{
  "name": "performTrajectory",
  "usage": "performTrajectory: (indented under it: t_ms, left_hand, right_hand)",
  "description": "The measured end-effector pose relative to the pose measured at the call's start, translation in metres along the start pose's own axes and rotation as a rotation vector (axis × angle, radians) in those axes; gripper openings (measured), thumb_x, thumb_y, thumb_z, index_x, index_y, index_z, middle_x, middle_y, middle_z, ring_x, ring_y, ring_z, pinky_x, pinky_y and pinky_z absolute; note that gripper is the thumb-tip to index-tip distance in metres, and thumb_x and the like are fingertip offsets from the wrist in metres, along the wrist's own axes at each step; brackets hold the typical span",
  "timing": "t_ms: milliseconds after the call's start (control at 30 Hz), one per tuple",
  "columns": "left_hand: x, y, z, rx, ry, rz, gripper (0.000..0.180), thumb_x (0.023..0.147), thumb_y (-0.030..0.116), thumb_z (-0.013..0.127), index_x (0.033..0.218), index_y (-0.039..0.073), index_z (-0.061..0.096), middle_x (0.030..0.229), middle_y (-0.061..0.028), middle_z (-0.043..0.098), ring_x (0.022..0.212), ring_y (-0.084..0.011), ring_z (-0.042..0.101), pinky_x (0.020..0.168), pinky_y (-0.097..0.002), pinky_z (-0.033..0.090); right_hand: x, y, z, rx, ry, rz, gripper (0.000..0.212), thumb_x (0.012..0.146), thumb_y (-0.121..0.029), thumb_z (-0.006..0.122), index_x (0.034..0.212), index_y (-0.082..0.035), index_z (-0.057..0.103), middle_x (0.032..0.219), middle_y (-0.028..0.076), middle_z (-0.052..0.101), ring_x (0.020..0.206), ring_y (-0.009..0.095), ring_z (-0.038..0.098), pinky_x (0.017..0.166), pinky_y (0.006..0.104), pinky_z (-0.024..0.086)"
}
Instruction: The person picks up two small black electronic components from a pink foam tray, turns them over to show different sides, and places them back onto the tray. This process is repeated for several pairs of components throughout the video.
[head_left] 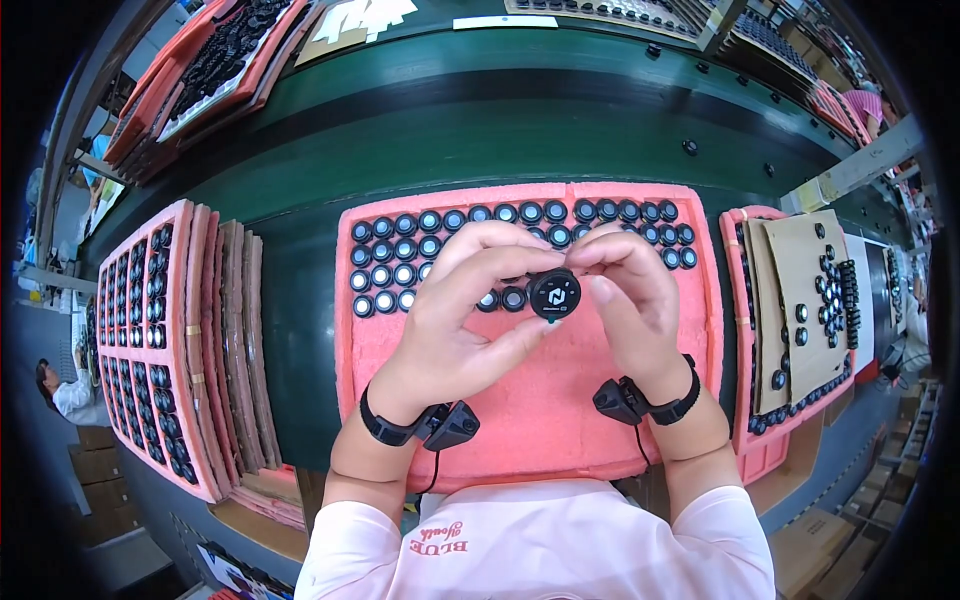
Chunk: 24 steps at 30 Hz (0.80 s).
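A round black disc-shaped device (555,294) with a white mark on its face is gripped in my left hand (440,320), thumb at its lower rim and fingers at its upper edge. A small greenish spot shows at its bottom rim. My right hand (640,300) is curled beside it, fingertips bunched at the device's upper right edge; whether they pinch a small piece there is hidden. Beneath both hands lies a pink foam tray (480,400). Its far part holds rows of round black parts (404,250) with pale grey tops, partly covered by my hands.
Stacked pink foam trays (190,400) with similar parts stand at the left. On the right, another tray (745,400) carries cardboard sheets (800,370) and loose round parts. Beyond runs a green bench surface (500,140) with a few scattered black parts (690,147).
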<state>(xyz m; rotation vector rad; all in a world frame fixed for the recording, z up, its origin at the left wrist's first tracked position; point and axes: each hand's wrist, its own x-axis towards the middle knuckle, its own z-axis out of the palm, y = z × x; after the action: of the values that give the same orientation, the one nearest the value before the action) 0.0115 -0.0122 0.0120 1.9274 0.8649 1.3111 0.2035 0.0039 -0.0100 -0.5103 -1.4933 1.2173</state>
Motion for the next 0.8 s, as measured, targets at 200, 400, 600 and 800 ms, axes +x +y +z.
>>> performTrajectory:
  t_ms: [200,400,600,800]
  left_hand:
    - [-0.001,-0.002,0.001,-0.007,-0.022,0.008,0.040,0.072,0.001,0.070,0.111,0.001,0.061,0.112,-0.0116,0.057,0.108,-0.0233,0.054,0.094,-0.0369,0.044]
    - [-0.003,-0.009,0.003,-0.052,0.043,0.032,0.034,0.081,0.002,0.066,0.113,0.000,0.058,0.103,-0.0108,0.059,0.096,-0.0198,0.060,0.083,-0.0301,0.049]
    - [-0.010,-0.002,0.011,-0.293,-0.004,-0.273,0.031,0.092,0.010,0.056,0.119,-0.003,0.053,0.113,-0.0108,0.058,0.100,-0.0167,0.059,0.091,-0.0313,0.046]
    - [-0.007,-0.008,0.015,-0.154,0.025,-0.095,0.030,0.088,0.004,0.060,0.117,-0.001,0.053,0.098,-0.0095,0.061,0.090,-0.0169,0.063,0.080,-0.0291,0.049]
  right_hand:
    - [-0.002,0.001,0.009,0.145,0.000,0.138,0.023,0.084,0.007,0.062,0.107,0.002,0.058,0.104,0.008,0.058,0.097,0.015,0.057,0.087,0.0288,0.046]
    - [0.001,0.002,0.008,-0.146,-0.007,-0.042,0.028,0.080,0.006,0.066,0.106,0.000,0.058,0.098,0.008,0.059,0.089,0.017,0.056,0.083,0.0294,0.046]
    - [0.001,0.000,0.009,-0.519,-0.045,-0.217,0.030,0.075,0.006,0.070,0.103,-0.004,0.062,0.094,0.007,0.058,0.083,0.019,0.056,0.076,0.0291,0.046]
    - [0.002,0.005,0.010,-0.594,-0.011,-0.296,0.033,0.069,0.002,0.074,0.100,-0.006,0.066,0.089,0.007,0.058,0.079,0.022,0.057,0.068,0.0317,0.046]
